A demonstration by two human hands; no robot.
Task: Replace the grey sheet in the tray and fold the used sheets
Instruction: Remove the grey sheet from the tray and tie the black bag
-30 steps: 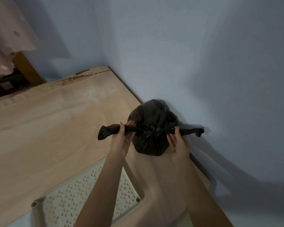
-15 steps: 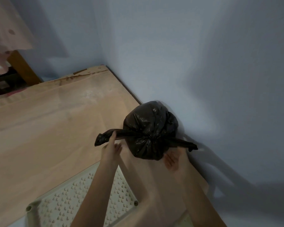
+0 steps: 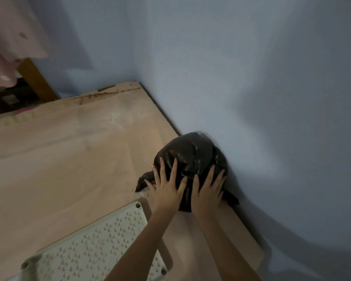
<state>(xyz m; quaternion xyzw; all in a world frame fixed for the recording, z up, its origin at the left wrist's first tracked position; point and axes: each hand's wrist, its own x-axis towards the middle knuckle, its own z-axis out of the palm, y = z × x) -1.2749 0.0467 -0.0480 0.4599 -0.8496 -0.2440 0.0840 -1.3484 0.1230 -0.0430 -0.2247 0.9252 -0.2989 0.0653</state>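
My left hand (image 3: 166,189) and right hand (image 3: 208,191), fingers spread, press flat on a crinkly glossy black plastic bundle (image 3: 193,157), center-right by the wall.

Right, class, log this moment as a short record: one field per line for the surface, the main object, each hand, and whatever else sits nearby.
surface: tan wooden board running into a corner of the blue wall
main object: black plastic bag, tied into a bundle, against the wall
left hand: fingers spread flat on the bag
right hand: fingers spread flat on the bag
nearby: cream perforated tray, near edge of board
background: pink fabric, upper left
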